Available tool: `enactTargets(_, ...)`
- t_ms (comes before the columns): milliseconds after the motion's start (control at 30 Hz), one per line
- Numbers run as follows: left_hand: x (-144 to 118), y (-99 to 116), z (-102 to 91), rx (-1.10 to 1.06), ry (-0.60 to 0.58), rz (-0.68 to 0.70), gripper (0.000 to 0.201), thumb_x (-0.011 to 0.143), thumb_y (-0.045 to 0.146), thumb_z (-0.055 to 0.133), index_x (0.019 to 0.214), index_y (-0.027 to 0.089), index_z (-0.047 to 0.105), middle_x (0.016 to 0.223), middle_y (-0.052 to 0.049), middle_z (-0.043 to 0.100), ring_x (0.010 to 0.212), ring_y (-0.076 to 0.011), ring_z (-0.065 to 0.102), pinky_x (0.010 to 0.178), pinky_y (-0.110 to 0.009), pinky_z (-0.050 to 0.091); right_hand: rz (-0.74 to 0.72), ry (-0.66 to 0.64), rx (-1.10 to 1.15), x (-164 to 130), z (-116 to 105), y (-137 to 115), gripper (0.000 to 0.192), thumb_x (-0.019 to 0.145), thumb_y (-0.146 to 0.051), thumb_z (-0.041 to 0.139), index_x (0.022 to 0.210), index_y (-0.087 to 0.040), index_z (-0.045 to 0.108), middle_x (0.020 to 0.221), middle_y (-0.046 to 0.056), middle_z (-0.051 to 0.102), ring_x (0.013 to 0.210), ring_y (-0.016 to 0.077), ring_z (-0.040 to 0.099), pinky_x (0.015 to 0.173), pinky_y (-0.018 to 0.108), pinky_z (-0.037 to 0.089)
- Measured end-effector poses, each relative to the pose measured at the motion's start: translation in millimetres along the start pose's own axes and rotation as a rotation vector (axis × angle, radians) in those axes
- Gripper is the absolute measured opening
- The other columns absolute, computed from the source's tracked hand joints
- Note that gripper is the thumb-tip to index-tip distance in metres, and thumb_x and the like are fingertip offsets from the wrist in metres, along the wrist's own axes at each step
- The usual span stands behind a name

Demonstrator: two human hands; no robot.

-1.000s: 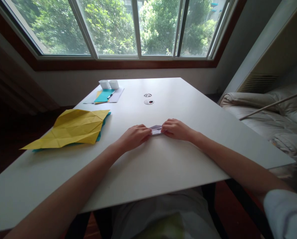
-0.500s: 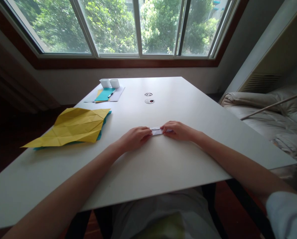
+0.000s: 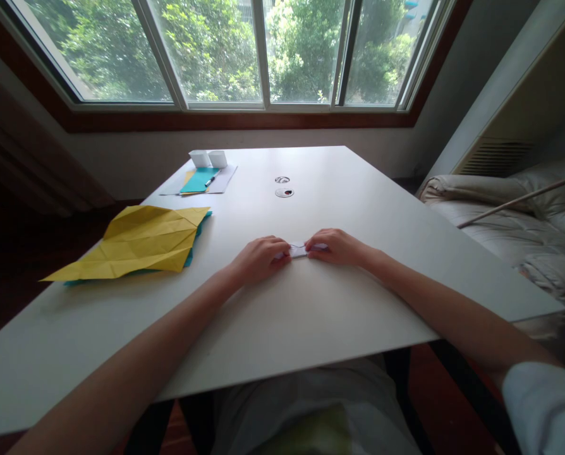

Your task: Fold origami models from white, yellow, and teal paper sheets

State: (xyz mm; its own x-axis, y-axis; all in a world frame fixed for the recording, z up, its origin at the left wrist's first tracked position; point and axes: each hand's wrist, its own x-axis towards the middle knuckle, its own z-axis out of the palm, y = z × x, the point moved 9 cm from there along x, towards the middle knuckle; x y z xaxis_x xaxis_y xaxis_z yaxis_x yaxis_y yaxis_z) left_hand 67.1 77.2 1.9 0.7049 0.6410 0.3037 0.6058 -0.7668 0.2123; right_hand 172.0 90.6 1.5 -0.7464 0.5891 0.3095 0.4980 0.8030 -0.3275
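A small folded strip of white paper (image 3: pixel 299 251) lies low over the table, its middle showing between my two hands. My left hand (image 3: pixel 265 258) grips the strip's left end, fingers curled over the top edge. At the opposite end, my right hand (image 3: pixel 335 248) pinches the paper between thumb and fingers. Both hands cover much of the strip, so its full length is hidden.
Creased yellow paper (image 3: pixel 154 237) lies over teal paper (image 3: pixel 198 237) on the left of the white table (image 3: pixel 320 309). Farther back are two white paper boxes (image 3: pixel 208 159), a teal sheet (image 3: pixel 198 180) and a pen (image 3: pixel 210 181). Two round cutouts (image 3: pixel 283 188) lie mid-table.
My left hand has shifted slightly up and right along the strip. The right hand has barely moved, and the strip is tilted a little differently.
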Motion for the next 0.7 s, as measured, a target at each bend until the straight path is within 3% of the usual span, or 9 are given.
enactTargets(433, 1.9, 0.8, -3.0, -0.032, 0.011, -0.06, 0.013, 0.083, 0.019, 0.045, 0.083, 0.019, 0.058, 0.084, -0.004, 0.064, 0.08, -0.0162, 0.059, 0.071, -0.026, 0.045, 0.031, 0.021, -0.037, 1.5, -2.8, -3.0, 0.015, 0.082, -0.022, 0.052, 0.088, -0.018, 0.065, 0.085, 0.006, 0.068, 0.081, 0.0172, 0.06, 0.074, 0.028, 0.044)
enactTargets(700, 3.4, -2.4, -4.2, 0.001, 0.02, -0.121, 0.018, 0.083, 0.026, 0.047, 0.088, 0.02, 0.063, 0.081, -0.003, 0.066, 0.075, -0.0157, 0.059, 0.067, -0.025, 0.044, 0.048, 0.017, -0.052, 1.1, -3.6, -3.5, 0.015, 0.081, -0.023, 0.053, 0.088, -0.018, 0.064, 0.084, 0.006, 0.067, 0.08, 0.0166, 0.06, 0.072, 0.027, 0.043)
